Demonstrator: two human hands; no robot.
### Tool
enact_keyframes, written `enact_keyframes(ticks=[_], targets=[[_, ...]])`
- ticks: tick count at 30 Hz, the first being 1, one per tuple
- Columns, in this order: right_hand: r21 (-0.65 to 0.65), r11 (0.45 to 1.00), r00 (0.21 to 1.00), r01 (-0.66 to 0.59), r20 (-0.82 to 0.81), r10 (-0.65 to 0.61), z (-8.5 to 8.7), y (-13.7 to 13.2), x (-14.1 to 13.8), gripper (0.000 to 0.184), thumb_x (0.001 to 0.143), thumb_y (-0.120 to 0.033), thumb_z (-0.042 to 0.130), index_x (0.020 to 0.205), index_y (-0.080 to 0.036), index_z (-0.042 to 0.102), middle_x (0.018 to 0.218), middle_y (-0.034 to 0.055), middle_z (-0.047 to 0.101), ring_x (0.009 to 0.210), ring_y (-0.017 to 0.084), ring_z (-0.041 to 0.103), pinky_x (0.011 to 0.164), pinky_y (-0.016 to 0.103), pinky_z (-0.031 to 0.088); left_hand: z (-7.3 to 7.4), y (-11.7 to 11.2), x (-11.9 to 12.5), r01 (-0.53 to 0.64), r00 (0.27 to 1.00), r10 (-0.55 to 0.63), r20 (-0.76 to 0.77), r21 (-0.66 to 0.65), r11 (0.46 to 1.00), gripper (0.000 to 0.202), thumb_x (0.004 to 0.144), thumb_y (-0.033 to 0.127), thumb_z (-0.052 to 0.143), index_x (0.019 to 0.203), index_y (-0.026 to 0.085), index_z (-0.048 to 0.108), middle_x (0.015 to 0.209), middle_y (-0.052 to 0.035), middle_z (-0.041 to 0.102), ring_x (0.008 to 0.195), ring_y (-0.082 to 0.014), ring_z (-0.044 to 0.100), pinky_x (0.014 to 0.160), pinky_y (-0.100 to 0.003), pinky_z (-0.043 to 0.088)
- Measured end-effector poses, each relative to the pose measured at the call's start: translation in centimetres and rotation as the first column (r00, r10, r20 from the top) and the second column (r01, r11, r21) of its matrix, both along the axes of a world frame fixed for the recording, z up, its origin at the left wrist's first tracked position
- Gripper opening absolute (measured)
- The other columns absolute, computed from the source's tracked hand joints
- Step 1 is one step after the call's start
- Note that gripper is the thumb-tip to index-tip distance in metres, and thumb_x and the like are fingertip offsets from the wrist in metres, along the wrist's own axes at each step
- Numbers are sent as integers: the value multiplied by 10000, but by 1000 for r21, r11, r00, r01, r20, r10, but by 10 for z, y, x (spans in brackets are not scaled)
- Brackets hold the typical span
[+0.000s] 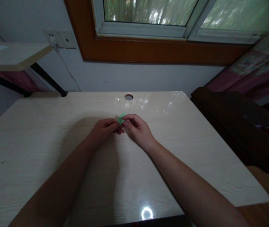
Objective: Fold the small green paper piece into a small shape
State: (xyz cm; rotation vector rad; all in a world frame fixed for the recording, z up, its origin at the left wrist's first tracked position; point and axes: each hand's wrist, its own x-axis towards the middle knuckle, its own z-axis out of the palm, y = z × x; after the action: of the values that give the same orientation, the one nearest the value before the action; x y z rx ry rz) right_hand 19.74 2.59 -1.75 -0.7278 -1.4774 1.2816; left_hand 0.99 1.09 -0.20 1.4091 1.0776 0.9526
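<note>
A small green folded piece of paper is pinched between both hands just above the pale wooden desk, near its middle. My left hand grips the paper's lower left side with fingers pressed together. My right hand pinches its right side with thumb and fingertips. Most of the paper is hidden by the fingers.
A round cable hole sits at the desk's back edge. A raised shelf stands at the back left, with wall sockets and a cord beside it. A window is above; a dark chair and curtain stand at the right.
</note>
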Motion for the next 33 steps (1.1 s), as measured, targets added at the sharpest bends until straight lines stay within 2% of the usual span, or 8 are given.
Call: enact_keyframes(ticks=[9, 15, 26, 33], targets=[[64, 995, 993, 82, 82, -87, -1, 2, 2, 129, 855, -269, 717, 982, -251, 704, 952, 22, 702, 868, 162, 667, 831, 344, 535, 2, 0, 0, 28, 999, -28, 15, -15, 999, 270, 858, 379, 630, 796, 135, 729, 765, -70, 756, 721, -173, 689, 753, -291, 539], [143, 988, 985, 49, 159, -71, -2, 3, 4, 101, 893, -244, 670, 980, -260, 720, 982, 23, 704, 919, 164, 662, 870, 341, 517, 3, 0, 1, 52, 999, -52, 16, -12, 999, 251, 851, 367, 626, 770, 143, 703, 718, -45, 727, 697, -157, 665, 728, -271, 529], [115, 993, 978, 31, 201, -54, -2, 3, 5, 53, 898, -247, 640, 922, -237, 685, 898, 27, 689, 890, 179, 651, 803, 336, 522, -4, 2, 1, 82, 992, -78, -96, 38, 996, 279, 882, 372, 588, 764, 146, 701, 744, -53, 738, 714, -165, 678, 741, -276, 529], [102, 994, 982, 32, 183, -50, -3, 3, 5, 61, 911, -248, 618, 919, -225, 673, 883, 27, 683, 856, 169, 646, 797, 329, 517, -3, 0, 3, 76, 994, -73, -76, 42, 996, 296, 897, 375, 558, 797, 138, 704, 782, -73, 742, 735, -175, 687, 754, -287, 547]])
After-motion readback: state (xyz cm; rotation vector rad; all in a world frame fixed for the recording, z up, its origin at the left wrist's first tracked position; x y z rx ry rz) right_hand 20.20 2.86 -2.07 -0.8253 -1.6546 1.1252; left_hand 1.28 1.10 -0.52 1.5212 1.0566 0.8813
